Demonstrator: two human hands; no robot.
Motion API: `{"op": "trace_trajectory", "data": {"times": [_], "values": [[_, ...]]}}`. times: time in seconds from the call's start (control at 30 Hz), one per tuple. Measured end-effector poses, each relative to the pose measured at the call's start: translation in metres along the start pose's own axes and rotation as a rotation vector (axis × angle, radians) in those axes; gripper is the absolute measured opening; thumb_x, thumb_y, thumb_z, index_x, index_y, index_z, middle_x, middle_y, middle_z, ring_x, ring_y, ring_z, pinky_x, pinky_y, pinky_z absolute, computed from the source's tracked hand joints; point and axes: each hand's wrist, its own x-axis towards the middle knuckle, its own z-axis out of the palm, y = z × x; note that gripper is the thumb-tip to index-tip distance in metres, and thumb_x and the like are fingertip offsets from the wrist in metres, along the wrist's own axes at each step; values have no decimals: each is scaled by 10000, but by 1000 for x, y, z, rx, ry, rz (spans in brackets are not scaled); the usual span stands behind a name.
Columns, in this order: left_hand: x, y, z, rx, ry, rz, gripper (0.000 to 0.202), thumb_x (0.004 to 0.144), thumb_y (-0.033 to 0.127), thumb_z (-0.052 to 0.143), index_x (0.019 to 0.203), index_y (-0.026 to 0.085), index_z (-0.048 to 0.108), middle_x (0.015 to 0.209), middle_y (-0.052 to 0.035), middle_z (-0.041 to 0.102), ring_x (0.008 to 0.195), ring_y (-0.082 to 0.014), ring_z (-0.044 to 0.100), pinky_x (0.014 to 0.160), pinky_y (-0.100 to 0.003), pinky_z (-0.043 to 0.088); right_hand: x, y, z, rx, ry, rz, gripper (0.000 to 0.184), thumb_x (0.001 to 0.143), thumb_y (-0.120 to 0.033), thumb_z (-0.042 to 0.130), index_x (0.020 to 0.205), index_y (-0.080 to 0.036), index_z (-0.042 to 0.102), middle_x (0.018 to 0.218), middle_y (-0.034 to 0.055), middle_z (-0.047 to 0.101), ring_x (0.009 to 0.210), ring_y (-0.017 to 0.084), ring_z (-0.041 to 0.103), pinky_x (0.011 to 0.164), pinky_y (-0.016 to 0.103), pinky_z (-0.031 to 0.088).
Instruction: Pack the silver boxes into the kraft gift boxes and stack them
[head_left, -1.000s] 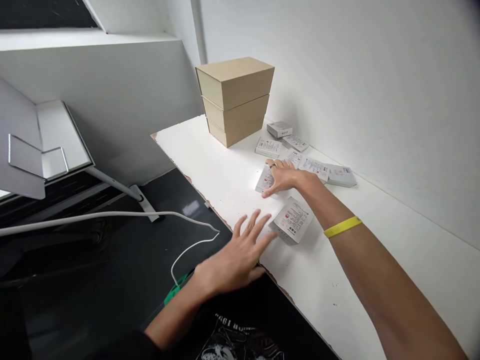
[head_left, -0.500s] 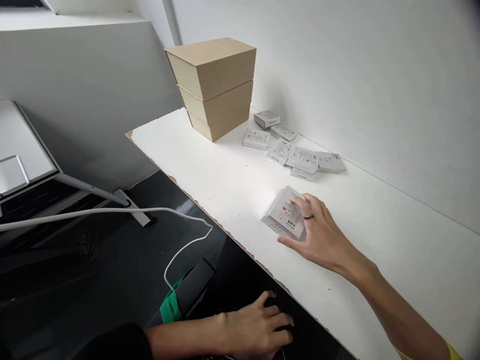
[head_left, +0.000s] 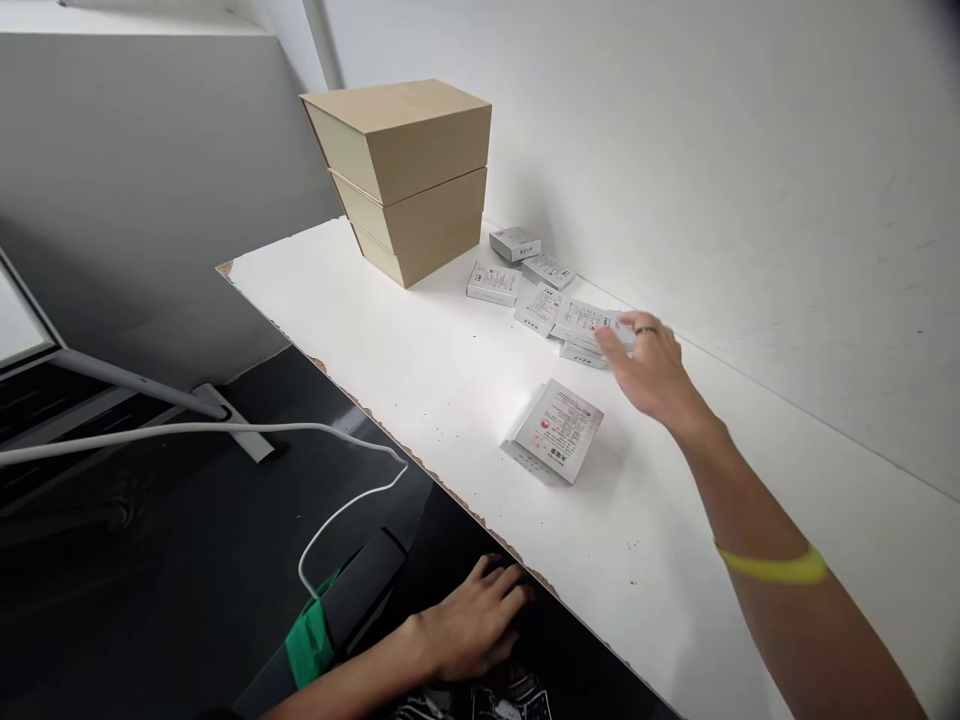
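White wall, white bench (head_left: 420, 380). Small stack of flat white printed boxes (head_left: 559, 432) sits mid-bench toward the front edge. Several loose white printed boxes (head_left: 525, 290) lie unstacked along the back edge. Right hand (head_left: 649, 365) curls onto their end box, pinch unclear. Left hand (head_left: 469, 620) lies slack below the front edge, gripping nothing.

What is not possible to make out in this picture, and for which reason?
Head view:
- Print on the near small boxes: too small.
- Right hand on the box pile: fingers hide whether it grips.
- Left hand: what lies beneath is too dark.
- Screen: cut by left edge.
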Motion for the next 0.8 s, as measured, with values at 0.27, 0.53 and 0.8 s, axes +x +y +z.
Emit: {"op": "trace_trajectory", "data": {"times": [0.27,0.53,0.8], "values": [[-7,5,-10,-10,-64,-120,557,938,211,634,1441,178,398,1548,-198,487,1369,-361,572,1217,-599,379,68,40,14,-120,-204,-35,826,722,-518,718,1431,-234,402,1363,158,596,1320,381,521,1126,571,388],[0,8,-12,-13,-168,-141,713,920,208,674,1541,119,334,1630,-269,375,1469,-401,477,1232,-611,366,53,42,-1,-291,-209,-156,784,787,-579,647,1440,-182,467,1420,202,559,1297,432,520,1075,610,410],[0,25,-5,-12,-96,-142,801,912,240,700,1577,155,261,1665,-223,349,1388,-394,546,1192,-580,431,109,-21,22,-411,-417,-365,929,538,-335,846,1417,-253,558,1532,150,513,1350,438,484,1106,624,422]]}}
